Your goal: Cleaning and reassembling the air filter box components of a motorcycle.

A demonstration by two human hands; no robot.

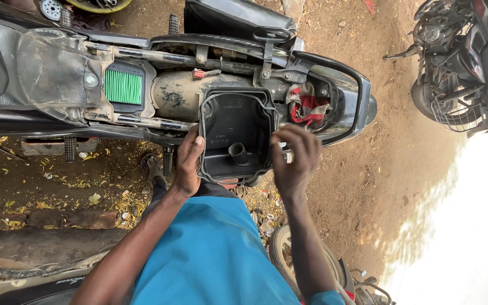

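A black, roughly rectangular moulded plastic housing cover (235, 135), open side facing the camera, is held between the two hands. The left hand (187, 164) is clamped on the cover's left rim, with the thumb laid along the edge. The right hand (293, 158) is set against the right rim with its fingers curled; whether these fingers are actually closed on the rim cannot be told. The hands are kept apart by the width of the cover.

Inside the cover, a short black tubular stub (237, 151) is seen standing from the floor near the lower right corner, close to the right hand. A thin dark seal (243, 95) is run around the rim and appears lifted in places. Nothing loose is seen in the cavity.

Directly beyond the hands, a black motorcycle frame with the seat removed (159, 62) is laid across the view. To the far left of the left hand, a green pleated filter element (123, 86) is seated in its rectangular compartment. Just beyond the right hand, a red and grey rag (307, 106) is stuffed into the tail compartment. Further to the right of the right hand, a second motorcycle (464, 62) is parked on the brown dirt ground (368, 186).
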